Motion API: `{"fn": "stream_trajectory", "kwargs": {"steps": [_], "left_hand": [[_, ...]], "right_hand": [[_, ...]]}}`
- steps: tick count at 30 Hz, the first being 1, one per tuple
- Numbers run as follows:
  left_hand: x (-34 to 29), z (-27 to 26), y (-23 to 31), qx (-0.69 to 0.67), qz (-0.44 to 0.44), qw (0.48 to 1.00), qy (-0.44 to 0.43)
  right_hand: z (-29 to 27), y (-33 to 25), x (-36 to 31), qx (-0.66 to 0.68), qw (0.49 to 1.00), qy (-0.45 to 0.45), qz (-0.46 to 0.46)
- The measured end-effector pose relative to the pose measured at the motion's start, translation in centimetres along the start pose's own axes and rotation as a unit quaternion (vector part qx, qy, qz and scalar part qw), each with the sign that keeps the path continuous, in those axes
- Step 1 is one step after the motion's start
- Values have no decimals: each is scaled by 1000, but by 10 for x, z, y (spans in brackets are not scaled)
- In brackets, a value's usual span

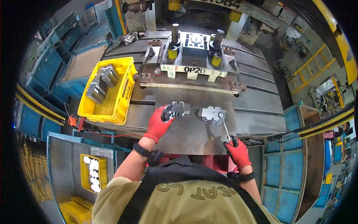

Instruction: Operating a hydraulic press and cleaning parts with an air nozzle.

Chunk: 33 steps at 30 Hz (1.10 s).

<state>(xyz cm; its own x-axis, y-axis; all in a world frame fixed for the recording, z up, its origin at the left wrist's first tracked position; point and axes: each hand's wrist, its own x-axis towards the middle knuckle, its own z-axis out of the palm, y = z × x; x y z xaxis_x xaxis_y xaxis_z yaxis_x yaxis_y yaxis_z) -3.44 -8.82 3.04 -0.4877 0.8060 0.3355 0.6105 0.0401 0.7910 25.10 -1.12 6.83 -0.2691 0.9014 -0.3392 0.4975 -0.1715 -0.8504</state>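
My left hand (161,121), in a red glove with black fingertips, is closed on the left edge of a notched sheet-metal part (181,108) above the steel table. Beside it, toward the right, a small stack of similar notched metal parts (210,114) lies on the table. My right hand (238,151), gloved the same way, grips the lower end of a slim metal rod with a round end (226,128). That round end rests against the top of the stack, at its right side.
Beyond my hands a press die (194,59) with upright posts stands on the slotted bed. A yellow crate (125,91) holding stacked metal parts sits at the left. Lower left is another yellow bin (84,173) with pale parts. A blue-walled cart (282,170) stands at the right.
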Motion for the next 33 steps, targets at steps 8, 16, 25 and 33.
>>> {"fn": "stream_trajectory", "kwargs": {"steps": [8,16,25,33], "left_hand": [[-29,-24,-40,-101,-113,987,49],[-26,-34,2,-349,-263,894,-98],[26,44,33,-386,-223,875,-187],[49,76,28,-345,-249,865,-265]], "right_hand": [[-8,-11,20,134,986,-94,-11],[-19,-23,6,188,960,-209,-2],[-18,-1,-10,167,970,-174,-28],[-22,17,-24,235,962,-138,28]]}}
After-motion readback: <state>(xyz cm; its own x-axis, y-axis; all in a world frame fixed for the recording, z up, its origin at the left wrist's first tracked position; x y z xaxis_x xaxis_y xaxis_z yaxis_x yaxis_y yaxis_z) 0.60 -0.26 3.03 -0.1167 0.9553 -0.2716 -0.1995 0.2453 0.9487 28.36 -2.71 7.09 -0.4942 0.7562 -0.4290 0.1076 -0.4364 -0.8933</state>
